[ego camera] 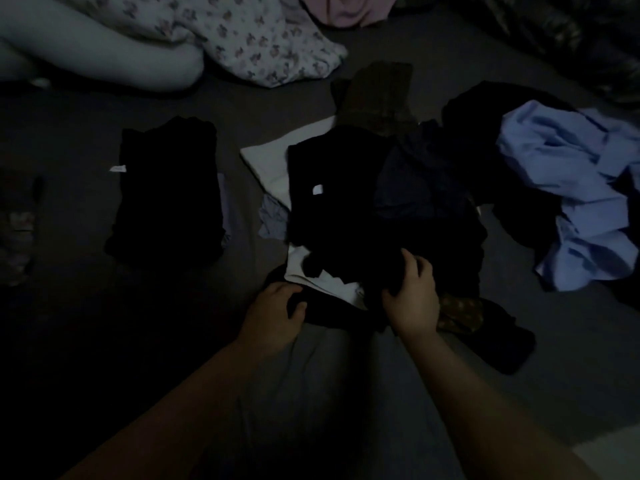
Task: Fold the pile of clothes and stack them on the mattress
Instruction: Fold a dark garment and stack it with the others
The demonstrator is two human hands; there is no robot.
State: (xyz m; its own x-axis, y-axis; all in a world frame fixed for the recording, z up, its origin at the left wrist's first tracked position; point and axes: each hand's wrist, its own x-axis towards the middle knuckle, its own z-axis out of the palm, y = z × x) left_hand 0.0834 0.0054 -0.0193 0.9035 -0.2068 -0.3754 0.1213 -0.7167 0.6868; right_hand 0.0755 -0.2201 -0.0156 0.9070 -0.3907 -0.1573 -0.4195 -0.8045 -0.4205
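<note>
A heap of dark clothes (363, 209) lies in the middle of the grey mattress (398, 64), over a white garment (270, 161). My left hand (277, 306) grips the near edge of a black garment at the front of the heap. My right hand (412, 299) grips black cloth a little to the right of it. A folded black stack (169, 188) sits apart on the left. A crumpled light blue shirt (571, 188) lies on the right. A brown patterned piece (460, 313) peeks out beside my right hand. The room is very dim.
A white pillow (104, 57) and a floral cover (249, 39) lie at the back left, a pink cloth (346, 8) at the back. A brownish garment (381, 95) lies behind the heap. A small patterned item (19, 230) sits at the far left.
</note>
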